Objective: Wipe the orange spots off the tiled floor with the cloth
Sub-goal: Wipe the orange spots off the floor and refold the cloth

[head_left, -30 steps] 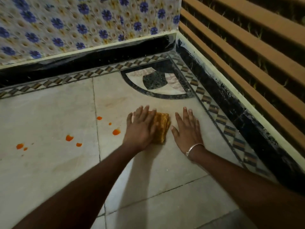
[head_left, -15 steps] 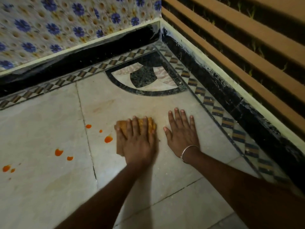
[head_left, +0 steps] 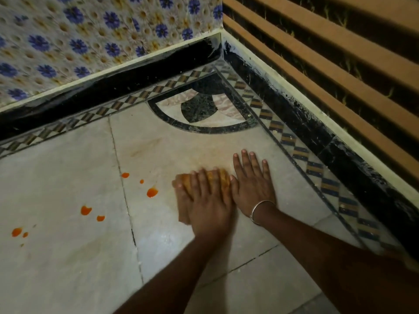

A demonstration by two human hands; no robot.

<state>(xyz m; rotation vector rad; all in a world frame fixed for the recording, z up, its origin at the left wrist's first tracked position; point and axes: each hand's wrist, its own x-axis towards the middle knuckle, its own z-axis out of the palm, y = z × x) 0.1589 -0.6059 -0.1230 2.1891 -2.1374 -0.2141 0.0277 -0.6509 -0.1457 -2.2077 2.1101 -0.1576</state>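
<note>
My left hand [head_left: 209, 206] presses flat on a folded orange-brown cloth [head_left: 221, 179] on the pale tiled floor [head_left: 68, 257]; the cloth shows past the fingertips and along the hand's left side. My right hand [head_left: 251, 185], with a silver bangle at the wrist, lies flat on the floor, fingers spread, touching the left hand. Several orange spots lie to the left of the cloth: the nearest one [head_left: 152, 192], two small ones [head_left: 125, 175] above it, a pair [head_left: 86, 210] further left, and another pair [head_left: 17, 232] near the left edge.
A black skirting [head_left: 136, 78] under a flowered wall runs along the back. A second black skirting [head_left: 340, 150] under brown slats closes the right side. A patterned border and a quarter-circle inlay [head_left: 204, 109] fill the corner.
The left hand slid the cloth left toward the spots, then back right beside the right hand. The right hand has stayed flat on the floor. The spots look the same.
</note>
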